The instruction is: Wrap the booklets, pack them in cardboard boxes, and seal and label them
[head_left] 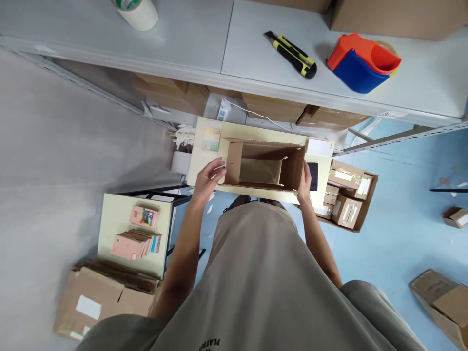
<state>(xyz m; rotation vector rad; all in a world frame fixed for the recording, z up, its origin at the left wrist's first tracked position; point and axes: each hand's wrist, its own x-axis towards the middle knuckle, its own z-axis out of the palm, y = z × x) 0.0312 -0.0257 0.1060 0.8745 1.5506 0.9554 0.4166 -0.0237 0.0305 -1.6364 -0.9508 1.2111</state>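
A cardboard box stands on the small cream table in front of me. Its top is open, and the table surface shows through its bottom. My left hand is at the box's left side, fingers loosely bent and apart, with nothing in them. On the opposite side, my right hand holds the box's right wall; part of its grip is hidden. Beside that hand lies a dark flat object. A small colourful card or packet lies near the table's left end.
Above the table runs a grey shelf with a yellow-black utility knife, an orange-blue tape dispenser and a tape roll. Left is a side table with pink boxes. A carton of small boxes stands right.
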